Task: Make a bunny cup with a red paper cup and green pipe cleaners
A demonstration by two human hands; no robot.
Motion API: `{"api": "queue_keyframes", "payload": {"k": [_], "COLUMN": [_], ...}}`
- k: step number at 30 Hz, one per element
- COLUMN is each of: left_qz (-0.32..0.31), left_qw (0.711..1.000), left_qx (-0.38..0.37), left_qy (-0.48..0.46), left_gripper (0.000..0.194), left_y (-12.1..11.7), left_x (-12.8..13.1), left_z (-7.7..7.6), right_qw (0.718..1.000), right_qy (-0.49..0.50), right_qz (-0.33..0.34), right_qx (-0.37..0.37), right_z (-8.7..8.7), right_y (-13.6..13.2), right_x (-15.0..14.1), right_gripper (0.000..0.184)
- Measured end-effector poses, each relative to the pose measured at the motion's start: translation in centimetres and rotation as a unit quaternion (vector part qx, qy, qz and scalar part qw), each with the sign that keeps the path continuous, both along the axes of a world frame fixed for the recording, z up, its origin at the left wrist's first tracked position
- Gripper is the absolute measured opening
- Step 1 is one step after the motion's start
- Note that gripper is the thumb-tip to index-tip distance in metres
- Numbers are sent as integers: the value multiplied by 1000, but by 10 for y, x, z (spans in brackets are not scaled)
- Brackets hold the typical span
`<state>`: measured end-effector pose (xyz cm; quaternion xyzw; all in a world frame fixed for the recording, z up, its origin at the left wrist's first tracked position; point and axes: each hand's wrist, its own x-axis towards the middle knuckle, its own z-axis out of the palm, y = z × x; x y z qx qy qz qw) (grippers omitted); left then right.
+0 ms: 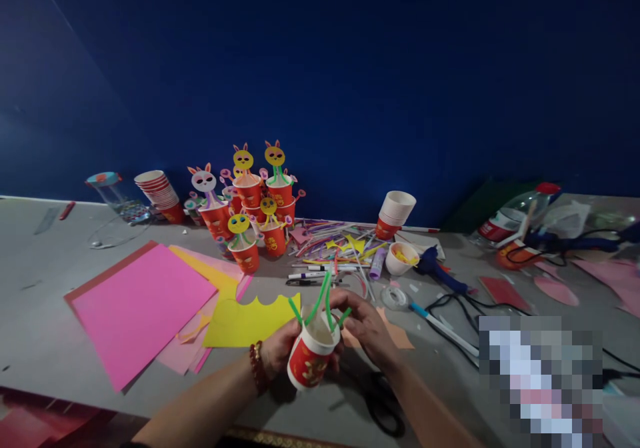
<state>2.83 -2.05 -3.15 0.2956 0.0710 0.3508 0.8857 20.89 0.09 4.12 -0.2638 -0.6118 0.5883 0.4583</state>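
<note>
A red and white paper cup (311,358) with gold print is held upright, tilted slightly, close to me. Several green pipe cleaners (320,298) stick up and out from its rim. My left hand (281,349), with a beaded bracelet at the wrist, is wrapped around the cup's left side. At the right of the rim, the bent fingers of my right hand (365,328) close around a green pipe cleaner; their exact grip is partly hidden. Below my right hand lie black-handled scissors (383,405). Yellow paper (245,325) with a scalloped edge lies beside my left hand.
Finished paper-cup figures with rabbit-eared faces (245,191) stand at the back. Pink sheets (145,308) lie left. Behind the held cup are scattered pipe cleaners (325,238), markers (307,276), a tape roll (395,297) and stacked cups (395,211). A blue glue gun (443,271) and black cables lie right.
</note>
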Motion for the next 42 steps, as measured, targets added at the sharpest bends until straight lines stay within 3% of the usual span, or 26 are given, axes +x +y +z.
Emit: {"api": "queue_keyframes", "payload": {"k": [8, 15, 27, 39, 42], "left_qz": [-11, -31, 43, 60, 46], "left_qw": [1000, 999, 997, 995, 997], "left_qx": [-10, -4, 4, 8, 10], "left_qy": [0, 10, 65, 75, 68], "left_gripper": [72, 65, 64, 49, 55], "left_y": [0, -2, 0, 0, 0], "left_x": [0, 2, 3, 4, 5], "left_z": [10, 17, 11, 6, 5], "right_qw": [999, 998, 980, 950, 944], "right_qy": [-13, -22, -109, -179, -191], "right_qz": [-28, -64, -158, -226, -231], "right_qx": [-12, -17, 58, 124, 136], "right_z": [0, 24, 39, 37, 36], "right_y": [-1, 2, -2, -7, -7], "right_x": [1, 2, 3, -3, -4], "right_gripper": [31, 28, 22, 20, 20]}}
